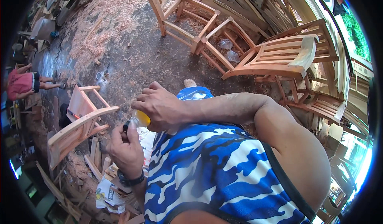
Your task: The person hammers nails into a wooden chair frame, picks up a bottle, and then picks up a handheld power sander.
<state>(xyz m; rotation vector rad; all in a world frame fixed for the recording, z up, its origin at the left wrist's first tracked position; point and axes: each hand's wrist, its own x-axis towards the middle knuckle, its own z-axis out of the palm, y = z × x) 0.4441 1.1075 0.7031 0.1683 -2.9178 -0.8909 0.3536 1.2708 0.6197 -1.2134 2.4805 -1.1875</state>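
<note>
A small clear bottle with yellow liquid (142, 118) is tilted in front of my torso, between my two hands. My right hand (158, 106) wraps round its body from above, fingers curled. At the bottle's other end, my left hand (127, 147) pinches the neck with thumb and fingers, by a dark cap (126, 126). Whether the cap is on or loose I cannot tell. A dark watch (131, 179) is on my left wrist. Close to my left hand stands a bare wooden chair (77, 126) with a red-and-black tool (73, 114) on its seat.
Unfinished wooden chair frames (271, 60) stand ahead and to the right, before stacked planks (235, 4). Wood shavings (107, 16) cover the floor. Offcuts (93, 160) and a printed white bag (109, 196) lie at lower left. Another person in red (22, 83) is at far left.
</note>
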